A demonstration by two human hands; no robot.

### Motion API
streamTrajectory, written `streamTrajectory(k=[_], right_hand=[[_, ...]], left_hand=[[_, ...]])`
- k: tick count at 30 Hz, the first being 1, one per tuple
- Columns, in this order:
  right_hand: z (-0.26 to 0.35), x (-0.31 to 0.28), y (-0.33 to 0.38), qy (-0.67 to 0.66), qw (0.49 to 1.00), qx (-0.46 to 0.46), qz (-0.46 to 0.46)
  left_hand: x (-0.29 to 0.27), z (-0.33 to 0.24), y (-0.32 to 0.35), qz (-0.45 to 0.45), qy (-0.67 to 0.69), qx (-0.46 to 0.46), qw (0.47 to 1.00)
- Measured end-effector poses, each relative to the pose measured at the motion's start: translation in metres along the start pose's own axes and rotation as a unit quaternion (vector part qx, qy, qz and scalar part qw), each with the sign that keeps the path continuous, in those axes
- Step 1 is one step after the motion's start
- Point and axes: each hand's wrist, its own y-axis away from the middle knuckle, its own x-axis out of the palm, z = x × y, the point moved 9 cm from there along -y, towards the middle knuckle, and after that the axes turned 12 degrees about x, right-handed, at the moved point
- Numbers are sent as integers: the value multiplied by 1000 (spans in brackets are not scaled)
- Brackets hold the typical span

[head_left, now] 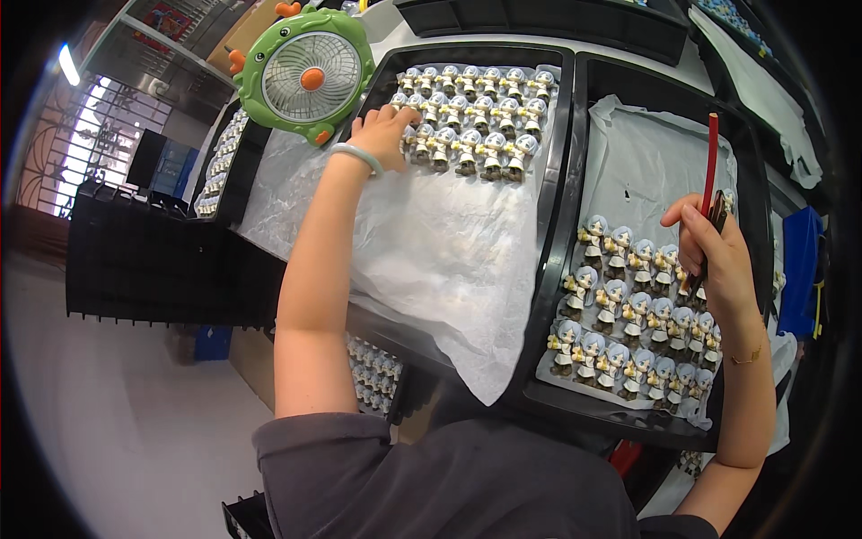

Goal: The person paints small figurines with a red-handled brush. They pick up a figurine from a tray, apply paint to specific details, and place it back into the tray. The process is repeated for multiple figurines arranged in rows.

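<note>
My left hand (pixel 382 139) reaches to the left end of the nearest row in the left black tray (pixel 564 180). Its fingers and thumb close around a small figurine (pixel 409 136), mostly hidden by them. Further pale-haired figurines (pixel 467 148) stand in three rows beside it on white lining paper. My right hand (pixel 714 247) is above the right black tray (pixel 579 144), closed around a thin red stick (pixel 711 157) that points up, and a slim dark tool (pixel 718 208) whose kind I cannot make out. Below that hand, more figurines (pixel 636 314) fill rows in the near half of the tray.
A green animal-shaped fan (pixel 310 76) stands behind the left tray. More figurines (pixel 224 162) sit in a tray at the far left, and others (pixel 373 377) lower down, under the left tray's edge. A black bin (pixel 539 22) lies across the back. A blue bin (pixel 799 269) is at the right.
</note>
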Motion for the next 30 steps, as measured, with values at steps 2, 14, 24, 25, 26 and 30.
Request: streamTrajectory(k=[2,14,24,25,26,30], right_hand=[[0,-1,0,2,1000,3,1],[31,-23,15,-49,996,-74,-11],[7,70,49,162,940,-29,300],[5,75,56,156,924,13,348],[2,76,60,162,911,30,377],[-1,73,60,154,898,33,410]], left_hand=[[-6,-19,-6,-32,59,61,996],[-20,-76,-11,-88,137,223,961],[-107,-214,-22,-171,172,359,901],[-114,-243,-28,-164,169,397,887],[-108,-269,-45,-139,172,442,869],[-89,-362,-110,-112,178,490,846]])
